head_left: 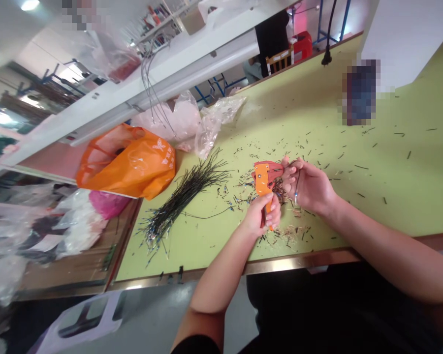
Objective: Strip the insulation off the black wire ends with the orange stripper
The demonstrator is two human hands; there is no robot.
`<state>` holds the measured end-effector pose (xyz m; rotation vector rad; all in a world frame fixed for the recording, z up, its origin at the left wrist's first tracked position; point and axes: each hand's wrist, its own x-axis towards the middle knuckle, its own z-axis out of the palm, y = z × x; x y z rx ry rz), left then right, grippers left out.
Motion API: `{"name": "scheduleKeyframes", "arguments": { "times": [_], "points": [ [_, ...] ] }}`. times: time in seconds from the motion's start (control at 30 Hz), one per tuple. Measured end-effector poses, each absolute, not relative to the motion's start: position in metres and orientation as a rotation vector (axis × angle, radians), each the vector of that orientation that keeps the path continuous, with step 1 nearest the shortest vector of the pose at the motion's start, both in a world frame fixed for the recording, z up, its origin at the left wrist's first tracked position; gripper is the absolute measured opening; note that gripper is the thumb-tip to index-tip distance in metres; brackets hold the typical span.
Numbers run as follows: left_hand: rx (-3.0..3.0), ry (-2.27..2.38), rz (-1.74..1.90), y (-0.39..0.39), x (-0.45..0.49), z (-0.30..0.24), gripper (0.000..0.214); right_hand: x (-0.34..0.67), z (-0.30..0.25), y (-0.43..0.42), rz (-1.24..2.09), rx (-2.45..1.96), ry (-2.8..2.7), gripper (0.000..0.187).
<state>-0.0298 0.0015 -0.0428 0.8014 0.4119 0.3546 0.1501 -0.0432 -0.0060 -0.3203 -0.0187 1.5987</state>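
Observation:
My left hand [261, 215] is wrapped round the handle of an orange and red wire stripper [262, 178], whose jaws point to the right. Close to those jaws, my right hand [310, 186] pinches a thin black wire [299, 179]. The wire loops down over the palm to an end with a blue terminal [296, 194]. Its other end is at the jaws; whether they grip it I cannot tell. Left of the tool lies a big bundle of black wires [186, 194], many with blue-sleeved metal ends. A single wire [206, 217] strays from the bundle towards the tool.
Cut scraps [290, 236] are strewn over the green table [376, 162]. An orange bag [133, 160] and clear plastic bags [214, 123] lie behind the bundle. A white shelf edge [192, 64] overhangs the back. A black plug [327, 58] hangs at the back right, near a blurred-out object [362, 93].

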Motion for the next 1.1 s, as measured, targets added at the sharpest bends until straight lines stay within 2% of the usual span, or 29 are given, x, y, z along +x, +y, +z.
{"name": "scheduleKeyframes", "arguments": {
  "times": [0.23,0.73,1.1],
  "points": [
    [0.804,0.381,0.343,0.0046,-0.0307,-0.0434,0.042,0.1517,-0.0023,-0.0411,1.614,-0.328,0.067,0.028],
    [0.85,0.403,0.342,0.0046,-0.0318,-0.047,0.041,0.1504,-0.0009,-0.0412,1.581,-0.408,0.042,0.026],
    [0.894,0.57,0.37,-0.0037,-0.0298,-0.0478,0.057,0.1482,-0.0074,-0.0412,1.625,-0.37,-0.038,0.02]
  ]
}}
